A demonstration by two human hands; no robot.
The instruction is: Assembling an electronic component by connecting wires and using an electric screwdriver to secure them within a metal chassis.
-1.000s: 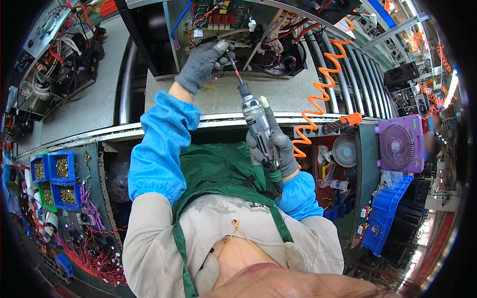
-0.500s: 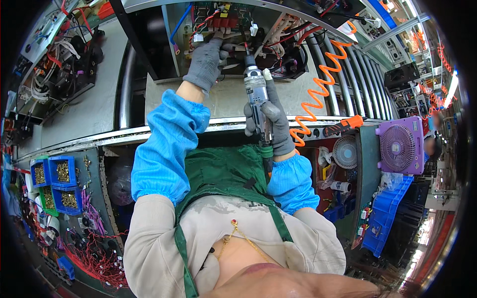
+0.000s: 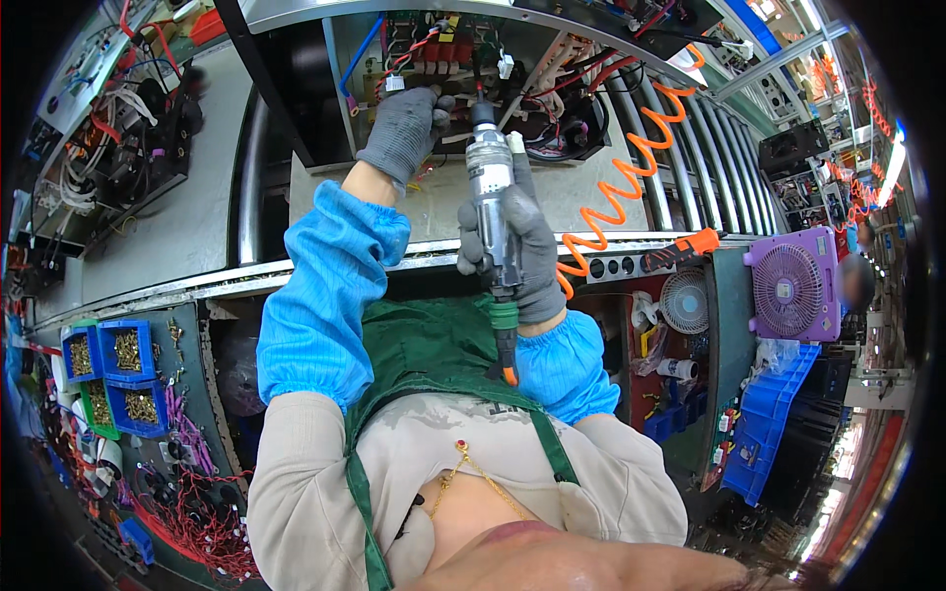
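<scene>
My right hand [image 3: 533,241], in a grey glove, is wrapped round an air screwdriver [image 3: 491,177]. Its bit points away from me, into an open metal housing [image 3: 330,84] full of wires and red parts. At the housing's front, left of the bit, my left hand [image 3: 399,136] has its gloved fingers bent together. Whatever lies between those fingertips is hidden. Just beyond them is a white plug [image 3: 394,84] on red and white twisted wires [image 3: 419,49]. A blue cable [image 3: 362,51] runs along the housing's left side.
An orange coiled hose [image 3: 631,163] stretches beside my right hand over metal rollers [image 3: 680,148]. Blue bins of brass screws [image 3: 126,350] stand at the left, near red wires [image 3: 202,527]. At the right are a purple fan [image 3: 788,286] and an orange-tipped tool [image 3: 680,251].
My right hand and the screwdriver have shifted left and a little toward me. My left hand has drawn slightly back toward me, away from the red parts.
</scene>
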